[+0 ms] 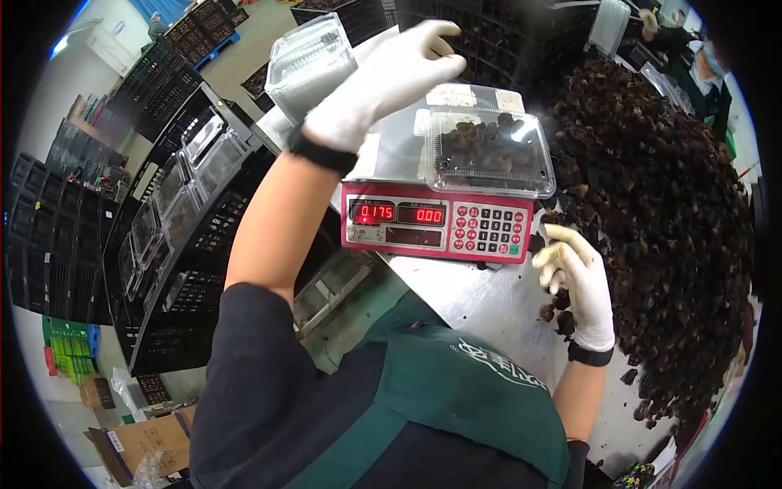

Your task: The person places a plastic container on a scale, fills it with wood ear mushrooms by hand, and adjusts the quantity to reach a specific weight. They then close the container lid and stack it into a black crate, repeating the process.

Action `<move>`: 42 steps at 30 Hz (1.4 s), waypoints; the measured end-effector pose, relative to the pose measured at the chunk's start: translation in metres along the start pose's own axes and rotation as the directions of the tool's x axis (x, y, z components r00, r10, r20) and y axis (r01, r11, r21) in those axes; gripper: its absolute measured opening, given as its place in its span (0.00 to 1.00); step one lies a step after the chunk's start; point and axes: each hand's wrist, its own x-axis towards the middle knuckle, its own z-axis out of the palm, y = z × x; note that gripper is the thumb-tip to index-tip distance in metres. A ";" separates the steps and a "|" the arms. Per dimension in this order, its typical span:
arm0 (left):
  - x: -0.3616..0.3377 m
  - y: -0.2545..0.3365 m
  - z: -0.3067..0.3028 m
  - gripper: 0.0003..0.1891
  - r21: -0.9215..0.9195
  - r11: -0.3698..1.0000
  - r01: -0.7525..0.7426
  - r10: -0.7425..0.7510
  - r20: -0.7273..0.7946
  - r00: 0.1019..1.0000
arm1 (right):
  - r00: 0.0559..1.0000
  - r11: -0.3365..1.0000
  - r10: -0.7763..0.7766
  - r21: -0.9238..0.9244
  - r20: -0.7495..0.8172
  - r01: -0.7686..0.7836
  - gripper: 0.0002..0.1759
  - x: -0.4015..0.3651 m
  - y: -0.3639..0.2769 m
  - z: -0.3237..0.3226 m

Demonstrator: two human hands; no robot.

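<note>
My left hand (403, 69), in a white glove, reaches over the far left of the scale with its fingers apart and nothing in them. Beside the right front of the scale is my right hand (577, 281), also gloved, fingers loosely bent and apart, with nothing visible in them. A red digital scale (436, 248) shows 0.175 and 0.00. On its metal plate rests a clear plastic box (489, 155) with dark wood ear mushrooms inside; its lid appears to be over them. A stack of clear plastic boxes (309, 65) stands left of my left hand.
A big heap of dark wood ear mushrooms (660, 228) covers the table's right side. To the left, a black crate (183, 253) bears several clear boxes. Black crates (505, 49) stand beyond the scale. A co-worker (709, 73) is at the far right.
</note>
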 end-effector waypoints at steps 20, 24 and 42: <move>-0.221 0.012 -0.156 0.09 -0.537 0.802 0.261 -0.482 -0.324 0.814 | 0.875 0.971 -0.236 0.065 0.422 0.231 0.22 0.006 -0.073 0.102; -0.330 0.001 -0.252 0.16 -0.416 0.839 0.350 -0.544 -0.642 0.540 | 0.932 0.981 -0.062 -0.150 0.357 0.123 0.20 0.002 -0.045 0.058; -0.171 -0.063 -0.210 0.24 0.553 0.760 0.341 -0.205 -0.294 0.934 | 0.955 0.986 -0.050 0.135 -0.291 0.093 0.11 -0.105 0.078 -0.026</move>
